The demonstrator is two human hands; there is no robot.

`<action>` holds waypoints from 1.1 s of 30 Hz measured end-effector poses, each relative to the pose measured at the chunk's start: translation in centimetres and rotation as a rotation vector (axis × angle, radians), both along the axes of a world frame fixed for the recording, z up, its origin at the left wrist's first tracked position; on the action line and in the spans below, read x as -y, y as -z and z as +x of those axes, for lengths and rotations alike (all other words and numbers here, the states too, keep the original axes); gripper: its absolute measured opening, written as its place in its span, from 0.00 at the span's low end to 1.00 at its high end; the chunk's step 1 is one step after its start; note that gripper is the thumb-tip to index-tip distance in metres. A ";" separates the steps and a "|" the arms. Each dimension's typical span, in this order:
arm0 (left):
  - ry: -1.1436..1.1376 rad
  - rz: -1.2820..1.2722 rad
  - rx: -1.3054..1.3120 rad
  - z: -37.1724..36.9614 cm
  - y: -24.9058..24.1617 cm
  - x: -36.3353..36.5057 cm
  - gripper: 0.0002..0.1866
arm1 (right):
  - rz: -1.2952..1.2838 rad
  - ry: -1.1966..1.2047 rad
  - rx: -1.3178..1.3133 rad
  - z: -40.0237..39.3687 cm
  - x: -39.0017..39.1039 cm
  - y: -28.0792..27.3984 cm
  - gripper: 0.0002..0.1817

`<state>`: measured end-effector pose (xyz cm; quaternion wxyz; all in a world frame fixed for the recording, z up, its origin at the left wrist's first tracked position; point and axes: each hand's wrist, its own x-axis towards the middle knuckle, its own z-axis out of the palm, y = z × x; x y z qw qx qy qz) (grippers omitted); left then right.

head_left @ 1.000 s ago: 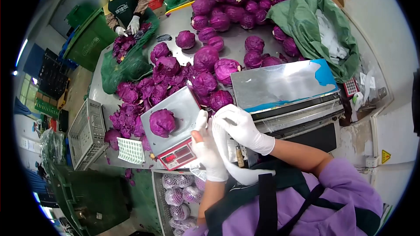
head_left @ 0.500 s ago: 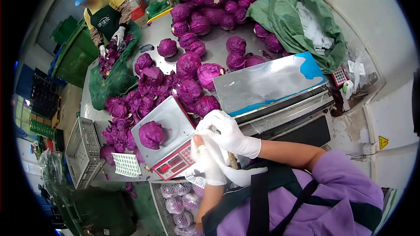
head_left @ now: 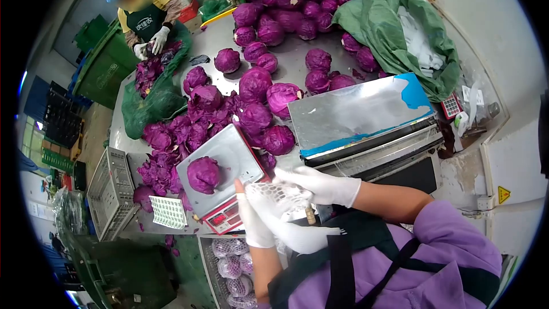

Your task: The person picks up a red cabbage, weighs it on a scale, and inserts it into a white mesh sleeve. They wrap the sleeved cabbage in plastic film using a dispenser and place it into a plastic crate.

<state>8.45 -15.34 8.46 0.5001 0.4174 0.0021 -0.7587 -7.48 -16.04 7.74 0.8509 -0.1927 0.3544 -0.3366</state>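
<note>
My left hand [head_left: 255, 217], in a white glove with the thumb bare, has a white foam net [head_left: 280, 197] on it. My right hand [head_left: 321, 185], also in a white glove, grips the net's other side, and the mesh is spread between the two. A length of the white net hangs toward my body. Just beyond my left hand, one purple cabbage [head_left: 203, 174] rests on the metal plate of a red scale [head_left: 226, 151]. Several cabbages [head_left: 255, 84] and loose purple leaves [head_left: 163, 174] lie past the scale.
A co-worker [head_left: 147, 14] handles leaves at the far left by a green net bag [head_left: 151, 109]. A metal-topped machine [head_left: 360, 114] stands at the right. Below are a crate [head_left: 209, 263] of netted cabbages, a grey crate [head_left: 111, 194] and a label sheet [head_left: 169, 212].
My hands have moved apart and the white net between them is now stretched open. The view has shifted slightly. The co-worker's hands have moved on the leaves.
</note>
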 end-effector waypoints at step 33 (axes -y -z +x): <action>-0.048 -0.395 0.206 0.8 27.6 64.1 0.38 | -1.158 0.107 -1.401 0.7 65.7 22.3 0.26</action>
